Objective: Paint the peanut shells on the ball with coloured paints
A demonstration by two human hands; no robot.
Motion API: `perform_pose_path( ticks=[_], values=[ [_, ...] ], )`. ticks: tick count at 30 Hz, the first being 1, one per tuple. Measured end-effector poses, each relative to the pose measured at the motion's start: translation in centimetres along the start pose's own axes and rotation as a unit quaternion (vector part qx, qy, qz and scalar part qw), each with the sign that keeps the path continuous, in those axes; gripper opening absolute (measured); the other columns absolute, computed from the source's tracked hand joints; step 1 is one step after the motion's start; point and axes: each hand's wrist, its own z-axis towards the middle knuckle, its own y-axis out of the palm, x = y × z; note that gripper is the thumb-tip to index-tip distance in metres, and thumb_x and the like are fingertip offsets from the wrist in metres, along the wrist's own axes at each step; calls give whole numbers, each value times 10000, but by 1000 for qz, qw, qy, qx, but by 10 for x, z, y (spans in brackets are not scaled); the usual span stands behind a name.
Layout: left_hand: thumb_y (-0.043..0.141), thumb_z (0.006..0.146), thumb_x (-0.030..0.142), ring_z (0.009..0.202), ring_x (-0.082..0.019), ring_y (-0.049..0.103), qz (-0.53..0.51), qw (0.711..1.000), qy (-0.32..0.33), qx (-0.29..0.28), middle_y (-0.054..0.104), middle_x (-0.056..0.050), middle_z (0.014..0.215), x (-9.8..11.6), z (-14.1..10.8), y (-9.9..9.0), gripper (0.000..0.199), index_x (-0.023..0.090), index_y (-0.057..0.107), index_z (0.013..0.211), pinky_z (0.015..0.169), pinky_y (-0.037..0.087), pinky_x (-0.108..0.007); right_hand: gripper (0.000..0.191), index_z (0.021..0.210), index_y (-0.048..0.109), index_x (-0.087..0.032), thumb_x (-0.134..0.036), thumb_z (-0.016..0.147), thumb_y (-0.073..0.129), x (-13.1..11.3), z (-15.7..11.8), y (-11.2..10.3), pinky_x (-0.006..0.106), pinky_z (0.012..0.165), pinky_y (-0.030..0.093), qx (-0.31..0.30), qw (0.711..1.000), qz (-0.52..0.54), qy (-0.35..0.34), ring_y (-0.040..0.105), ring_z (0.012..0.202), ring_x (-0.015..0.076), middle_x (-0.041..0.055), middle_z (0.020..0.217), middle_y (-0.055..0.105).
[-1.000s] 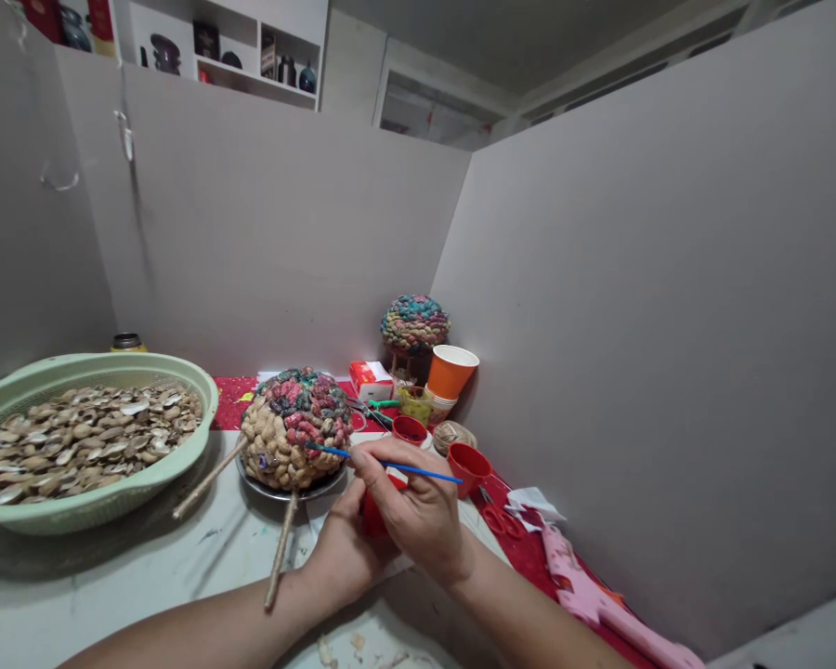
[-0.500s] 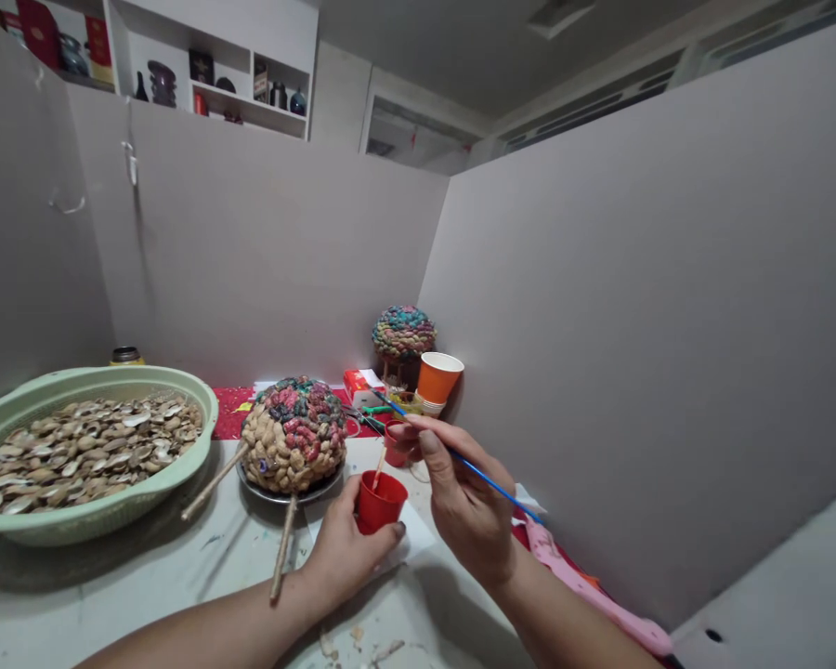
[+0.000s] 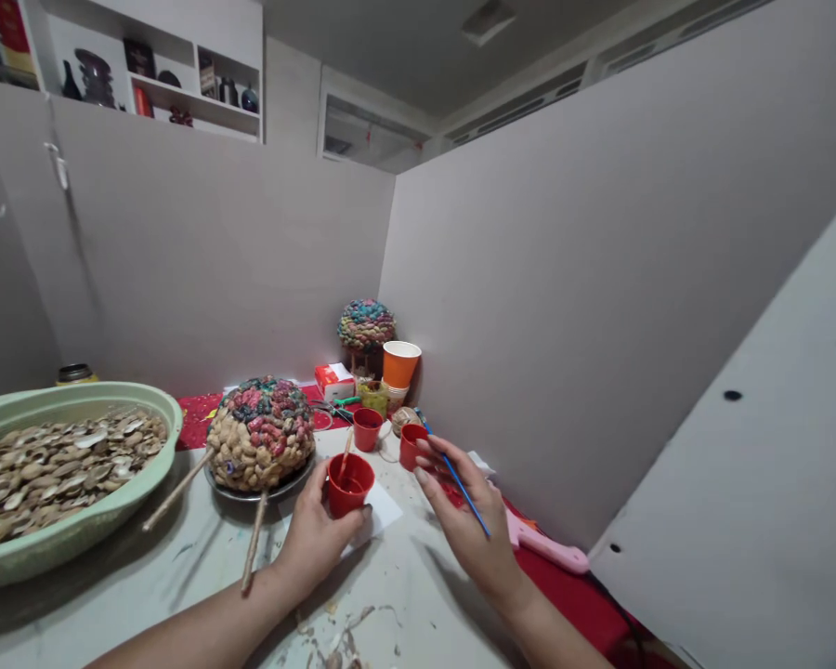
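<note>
A small red cup (image 3: 350, 492) with dark red liquid and a thin wooden stick (image 3: 346, 452) in it is in my left hand (image 3: 315, 539), fingers curled round its side. My right hand (image 3: 472, 520) holds a slim blue paintbrush (image 3: 465, 485) along the fingers, its bristle end pointing up and away. Its fingertips are at another red cup (image 3: 411, 446); whether they grip it I cannot tell. Left of the hands, a dome covered in what look like peanut shells (image 3: 261, 432), painted red and green on top, rests on a metal dish (image 3: 241, 492) with twine-wrapped sticks jutting out.
A green basket (image 3: 160, 441) of shells fills the left. Behind the hands stand a third red cup (image 3: 367, 429), orange paper cups (image 3: 399, 364), a small box (image 3: 334, 381) and a colourful dome (image 3: 366, 323). Shell scraps lie in front. Grey partitions (image 3: 564, 279) enclose the table.
My view has swung to the right. My right hand with the paintbrush has gone from beside the left hand's cup towards another red cup at the right. My left hand keeps its cup.
</note>
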Motion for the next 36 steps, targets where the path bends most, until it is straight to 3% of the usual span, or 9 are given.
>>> perform_pose_path(
  ticks=[5, 9, 14, 20, 27, 36],
  values=[
    [683, 677, 136, 1099, -283, 634, 16, 1000, -5, -7, 666, -137, 1209, 0, 2, -1, 562, 145, 529, 1217, 992, 458, -430, 530, 1368, 495, -217, -375, 884, 640, 24, 27, -16, 505, 1012, 504, -25, 993, -110, -25, 633, 1197, 303, 159, 1335, 634],
    [678, 684, 151, 1068, -284, 641, 19, 1000, -10, -14, 686, -127, 1165, 5, 2, -1, 521, 142, 550, 1189, 979, 461, -432, 680, 1443, 402, -166, -380, 843, 640, 50, 58, -16, 541, 1067, 441, -89, 972, -218, 1, 531, 1316, 346, 201, 1447, 528],
    [667, 664, 143, 1032, -279, 646, 23, 999, -24, -16, 703, -110, 1130, 10, 3, 0, 472, 156, 587, 1129, 954, 469, -419, 738, 1415, 444, -138, -346, 757, 705, 72, 75, -3, 581, 1035, 453, -123, 961, -244, 26, 538, 1299, 401, 235, 1428, 538],
    [665, 669, 151, 1057, -272, 649, 17, 999, -38, -25, 705, -108, 1165, 8, 5, 1, 508, 164, 573, 1169, 972, 471, -413, 715, 1410, 435, -144, -311, 757, 672, 89, 73, 6, 549, 1025, 472, -135, 960, -243, 33, 575, 1264, 375, 212, 1419, 551],
    [665, 677, 139, 1057, -262, 644, 16, 999, -33, -33, 707, -103, 1155, 9, 4, 2, 478, 167, 586, 1147, 959, 475, -383, 688, 1402, 443, -151, -277, 754, 635, 90, 69, 8, 510, 1027, 484, -110, 969, -218, 16, 585, 1256, 349, 190, 1401, 569],
    [683, 641, 134, 954, -229, 641, 12, 998, -40, -40, 725, -28, 1029, 19, -1, 11, 425, 192, 621, 1057, 852, 484, -330, 719, 1427, 398, -146, -383, 794, 643, 76, 71, -16, 536, 1039, 463, -66, 980, -186, -11, 557, 1278, 352, 206, 1427, 538]
  ],
)
